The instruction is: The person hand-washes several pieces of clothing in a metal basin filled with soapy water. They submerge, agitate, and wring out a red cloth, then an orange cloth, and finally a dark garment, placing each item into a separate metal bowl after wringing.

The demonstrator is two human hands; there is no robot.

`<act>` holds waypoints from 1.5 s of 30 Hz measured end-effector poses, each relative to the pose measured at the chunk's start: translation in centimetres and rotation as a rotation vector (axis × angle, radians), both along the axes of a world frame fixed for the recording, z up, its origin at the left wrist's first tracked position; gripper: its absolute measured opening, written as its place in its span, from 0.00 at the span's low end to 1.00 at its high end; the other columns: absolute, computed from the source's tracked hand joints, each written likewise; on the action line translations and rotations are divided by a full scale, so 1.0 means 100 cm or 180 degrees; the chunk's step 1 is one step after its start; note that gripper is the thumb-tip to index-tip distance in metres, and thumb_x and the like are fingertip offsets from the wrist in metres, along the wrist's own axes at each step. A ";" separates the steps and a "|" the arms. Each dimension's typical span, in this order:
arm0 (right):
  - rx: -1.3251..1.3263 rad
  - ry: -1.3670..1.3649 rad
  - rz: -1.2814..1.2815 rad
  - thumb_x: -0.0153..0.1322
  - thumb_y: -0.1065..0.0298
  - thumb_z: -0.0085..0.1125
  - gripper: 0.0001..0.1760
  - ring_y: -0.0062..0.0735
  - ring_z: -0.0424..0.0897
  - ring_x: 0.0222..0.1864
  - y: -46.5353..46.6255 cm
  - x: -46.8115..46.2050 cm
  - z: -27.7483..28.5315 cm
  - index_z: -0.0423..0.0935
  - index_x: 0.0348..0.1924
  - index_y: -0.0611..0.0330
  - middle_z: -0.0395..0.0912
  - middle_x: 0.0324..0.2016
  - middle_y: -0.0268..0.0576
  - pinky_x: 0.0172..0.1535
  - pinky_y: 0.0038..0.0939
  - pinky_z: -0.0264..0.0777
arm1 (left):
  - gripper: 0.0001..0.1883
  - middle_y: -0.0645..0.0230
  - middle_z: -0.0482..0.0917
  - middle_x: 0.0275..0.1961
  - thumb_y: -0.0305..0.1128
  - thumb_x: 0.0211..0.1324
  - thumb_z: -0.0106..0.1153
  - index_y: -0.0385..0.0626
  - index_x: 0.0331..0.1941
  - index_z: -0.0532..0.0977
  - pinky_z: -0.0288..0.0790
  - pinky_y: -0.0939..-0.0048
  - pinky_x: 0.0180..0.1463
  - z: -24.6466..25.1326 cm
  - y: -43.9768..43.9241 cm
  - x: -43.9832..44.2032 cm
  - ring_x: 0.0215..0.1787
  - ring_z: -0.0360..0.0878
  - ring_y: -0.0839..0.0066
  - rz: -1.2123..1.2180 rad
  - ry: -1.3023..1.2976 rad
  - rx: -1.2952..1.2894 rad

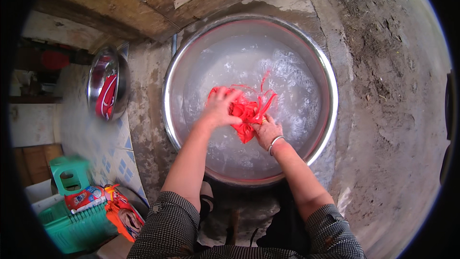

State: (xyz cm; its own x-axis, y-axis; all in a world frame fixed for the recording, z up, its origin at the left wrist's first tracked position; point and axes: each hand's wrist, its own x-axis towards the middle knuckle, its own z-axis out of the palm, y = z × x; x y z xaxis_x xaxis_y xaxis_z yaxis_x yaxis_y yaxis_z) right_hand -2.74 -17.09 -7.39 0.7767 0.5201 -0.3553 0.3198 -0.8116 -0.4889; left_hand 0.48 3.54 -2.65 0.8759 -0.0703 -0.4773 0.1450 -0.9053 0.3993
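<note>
A wide metal basin in front of me holds cloudy, sudsy water. Red fabric with thin straps is bunched at the water near the basin's middle. My right hand, with a ring and a bracelet on it, grips the lower right part of this fabric. Over its left side is my left hand, blurred, with its fingers spread apart. Whether those fingertips touch the fabric is hard to tell. Part of the fabric is hidden beneath my left hand.
A smaller metal bowl with dark red clothing stands at the left. At lower left are a green plastic stool, a green basket, a detergent bag and orange clothing. Wooden boards border the basin's far side.
</note>
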 end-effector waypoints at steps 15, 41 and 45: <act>0.3414 0.4735 -0.3761 0.68 0.39 0.53 0.31 0.45 0.76 0.52 0.002 0.011 -0.001 0.74 0.54 0.52 0.77 0.51 0.43 0.54 0.43 0.72 | 0.18 0.61 0.83 0.41 0.20 0.49 0.56 0.39 0.47 0.77 0.74 0.67 0.47 -0.073 -0.071 -0.023 0.42 0.81 0.70 0.3278 -0.0372 -0.2536; 0.3452 0.1343 -0.1892 0.72 0.67 0.56 0.06 0.35 0.80 0.38 0.002 0.032 0.039 0.78 0.39 0.58 0.81 0.37 0.38 0.41 0.34 0.75 | 0.17 0.63 0.77 0.53 0.40 0.57 0.58 0.54 0.50 0.77 0.72 0.63 0.52 -0.080 -0.002 -0.006 0.51 0.76 0.59 0.2714 -0.0270 -0.2852; 0.0823 -0.0653 0.0026 0.70 0.67 0.54 0.11 0.43 0.73 0.52 -0.018 0.029 0.036 0.81 0.44 0.45 0.74 0.54 0.37 0.52 0.44 0.69 | 0.22 0.54 0.73 0.58 0.39 0.55 0.60 0.60 0.56 0.75 0.70 0.61 0.57 -0.053 0.057 -0.018 0.56 0.74 0.58 0.0703 -0.1134 0.0110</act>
State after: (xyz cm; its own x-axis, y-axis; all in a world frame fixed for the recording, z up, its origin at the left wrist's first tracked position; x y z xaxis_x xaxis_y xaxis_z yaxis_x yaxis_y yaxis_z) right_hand 0.19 -18.87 -3.77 0.8138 0.5792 -0.0472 0.4389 -0.6659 -0.6033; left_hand -1.30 9.22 -7.96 0.9789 0.1483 -0.1407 0.1953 -0.8816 0.4296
